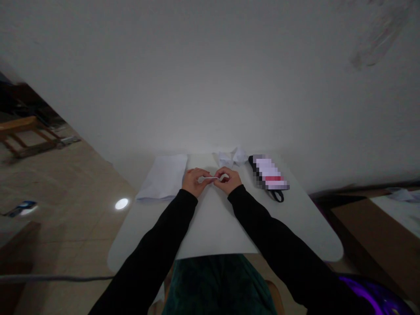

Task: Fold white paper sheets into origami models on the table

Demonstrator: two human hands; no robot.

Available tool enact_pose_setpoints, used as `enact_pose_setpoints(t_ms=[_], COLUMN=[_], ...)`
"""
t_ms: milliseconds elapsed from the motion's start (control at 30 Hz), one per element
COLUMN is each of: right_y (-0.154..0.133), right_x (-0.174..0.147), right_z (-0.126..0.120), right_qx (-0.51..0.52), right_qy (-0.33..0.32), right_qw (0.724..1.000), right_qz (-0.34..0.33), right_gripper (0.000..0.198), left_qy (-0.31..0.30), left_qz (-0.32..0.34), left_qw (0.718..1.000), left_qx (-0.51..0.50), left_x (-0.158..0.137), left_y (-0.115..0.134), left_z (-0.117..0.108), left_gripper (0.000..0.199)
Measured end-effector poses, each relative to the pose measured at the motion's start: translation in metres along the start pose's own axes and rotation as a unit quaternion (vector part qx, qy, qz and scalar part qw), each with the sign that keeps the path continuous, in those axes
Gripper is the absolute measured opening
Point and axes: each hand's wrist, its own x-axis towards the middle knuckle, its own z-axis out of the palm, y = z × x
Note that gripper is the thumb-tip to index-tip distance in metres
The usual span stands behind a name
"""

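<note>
Above the middle of a white table [216, 232], my two hands meet around a small piece of white paper [208, 177], seen nearly edge-on. My left hand [196, 181] pinches its left side between thumb and fingers. On the other side, my right hand [227, 179] grips it with the thumb and fingers curled into a ring. How the paper is folded is too small to tell. A stack of white paper sheets [166, 177] lies just left of my left hand. Behind my right hand sit folded white paper pieces [232, 157].
A phone [269, 173] with a lit, blurred screen and a dark strap lies at the table's right. The wall [210, 87] rises directly behind the table. Cardboard [377, 232] stands at the right, a wooden stool [26, 131] at the far left. A cable [55, 278] crosses the lower left.
</note>
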Motion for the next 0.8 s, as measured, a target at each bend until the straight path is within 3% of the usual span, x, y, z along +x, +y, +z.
enact_pose_setpoints(t_ms=[233,600,800], right_y=[0.009,0.012,0.013], right_x=[0.001,0.004,0.006], right_z=[-0.001,0.000,-0.001], right_qx=[0.004,0.055,0.069], right_qy=[-0.006,-0.005,0.016], right_qw=[0.999,0.996,0.992], right_qz=[0.033,0.074,0.102], right_gripper=[0.009,0.003,0.009], left_qy=[-0.006,-0.046,-0.073], left_qz=[-0.006,0.042,0.052], left_qw=[0.999,0.998,0.993], left_qx=[0.032,0.022,0.071], left_x=[-0.001,-0.002,-0.002], left_y=[0.001,-0.012,-0.013], left_z=[0.004,0.005,0.002], left_gripper=[0.009,0.018,0.018])
